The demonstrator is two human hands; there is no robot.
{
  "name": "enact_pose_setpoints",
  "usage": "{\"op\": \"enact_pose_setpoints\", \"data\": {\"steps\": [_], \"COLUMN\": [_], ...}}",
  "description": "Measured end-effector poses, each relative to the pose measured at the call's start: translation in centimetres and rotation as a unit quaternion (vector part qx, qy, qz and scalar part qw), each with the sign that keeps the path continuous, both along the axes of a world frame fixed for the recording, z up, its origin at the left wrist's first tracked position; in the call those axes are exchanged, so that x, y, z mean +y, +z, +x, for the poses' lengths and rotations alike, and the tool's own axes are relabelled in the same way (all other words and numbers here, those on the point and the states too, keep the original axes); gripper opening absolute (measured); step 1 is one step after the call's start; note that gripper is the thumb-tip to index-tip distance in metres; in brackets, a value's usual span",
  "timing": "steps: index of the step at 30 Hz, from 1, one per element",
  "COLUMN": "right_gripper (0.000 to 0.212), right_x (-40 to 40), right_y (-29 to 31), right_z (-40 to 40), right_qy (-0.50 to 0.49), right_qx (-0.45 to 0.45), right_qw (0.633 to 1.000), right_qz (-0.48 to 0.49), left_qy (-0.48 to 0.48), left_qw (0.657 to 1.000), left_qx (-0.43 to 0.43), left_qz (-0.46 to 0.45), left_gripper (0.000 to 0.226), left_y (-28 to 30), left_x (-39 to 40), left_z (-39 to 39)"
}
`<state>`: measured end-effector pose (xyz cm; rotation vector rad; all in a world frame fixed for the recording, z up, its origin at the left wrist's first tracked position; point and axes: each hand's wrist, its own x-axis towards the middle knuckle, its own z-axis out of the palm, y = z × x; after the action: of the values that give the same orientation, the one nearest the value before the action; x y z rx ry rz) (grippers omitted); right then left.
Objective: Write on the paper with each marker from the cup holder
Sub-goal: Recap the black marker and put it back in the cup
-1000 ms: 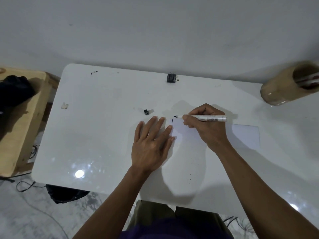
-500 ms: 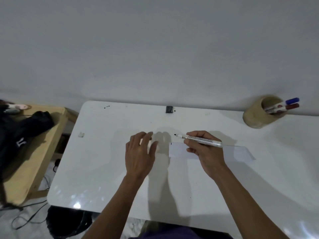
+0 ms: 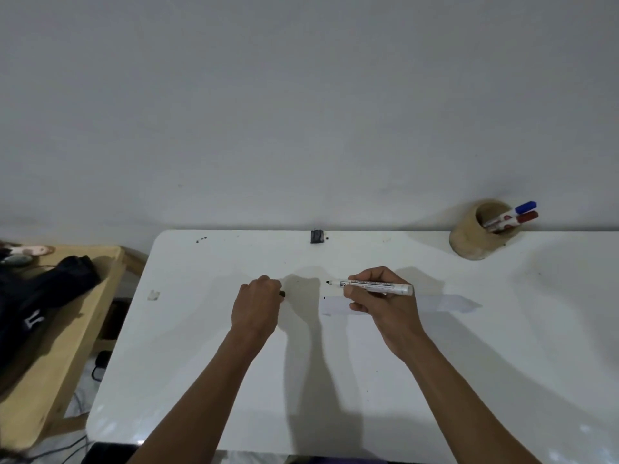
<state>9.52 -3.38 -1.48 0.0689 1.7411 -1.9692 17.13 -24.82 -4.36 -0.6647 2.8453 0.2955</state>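
My right hand (image 3: 385, 308) grips an uncapped white marker (image 3: 378, 287), held level above the table with its black tip pointing left. A white paper strip (image 3: 449, 303) lies under that hand and carries a short black mark at its left end. My left hand (image 3: 256, 306) is curled to the left of the paper, and a small black marker cap (image 3: 282, 294) shows at its fingertips. At the back right, a tan cup holder (image 3: 469, 244) holds a blue marker (image 3: 526, 207) and a red marker (image 3: 527, 216).
The white table (image 3: 201, 363) stands against a grey wall. A small black clip (image 3: 316, 236) sits at its back edge and a scrap of tape (image 3: 153, 295) near its left side. A wooden bench (image 3: 50, 363) with dark cloth (image 3: 33, 303) stands to the left.
My left hand left the paper, moved left to the black cap on the table and closed on it. The right hand lifted the marker off the paper. The view tilted upward.
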Motion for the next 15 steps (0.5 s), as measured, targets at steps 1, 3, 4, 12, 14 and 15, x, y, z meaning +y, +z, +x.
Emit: {"op": "enact_pose_setpoints", "data": {"steps": [1, 3, 4, 12, 14, 15], "right_gripper": [0.02, 0.017, 0.016, 0.008, 0.009, 0.009], "right_x": [0.0, -1.1, -1.0, -0.7, -0.8, -0.9], "right_y": [0.1, 2.7, 3.1, 7.0, 7.8, 8.1], "right_z": [0.0, 1.9, 1.7, 6.7, 6.7, 6.8], "right_qy": [0.003, 0.018, 0.017, -0.012, -0.007, -0.005], "right_qx": [0.005, 0.039, 0.041, 0.111, 0.119, 0.126], "right_qw": [1.0, 0.999, 0.999, 0.993, 0.992, 0.992], "right_qz": [0.004, 0.0, -0.002, -0.032, -0.03, -0.028], "left_qy": [0.008, 0.054, 0.081, 0.214, 0.208, 0.202], "left_qw": [1.0, 0.993, 0.981, 0.77, 0.758, 0.755], "left_qx": [0.003, 0.079, 0.117, 0.311, 0.318, 0.319], "left_qz": [0.007, 0.069, 0.132, 0.514, 0.53, 0.536], "left_gripper": [0.015, 0.016, 0.014, 0.014, 0.015, 0.016], "left_y": [0.0, 1.4, 1.6, 6.5, 7.3, 7.6], "left_x": [-0.2, -1.3, -1.1, 2.3, 2.9, 3.0], "left_z": [0.0, 2.3, 2.4, 7.9, 7.9, 7.8]}}
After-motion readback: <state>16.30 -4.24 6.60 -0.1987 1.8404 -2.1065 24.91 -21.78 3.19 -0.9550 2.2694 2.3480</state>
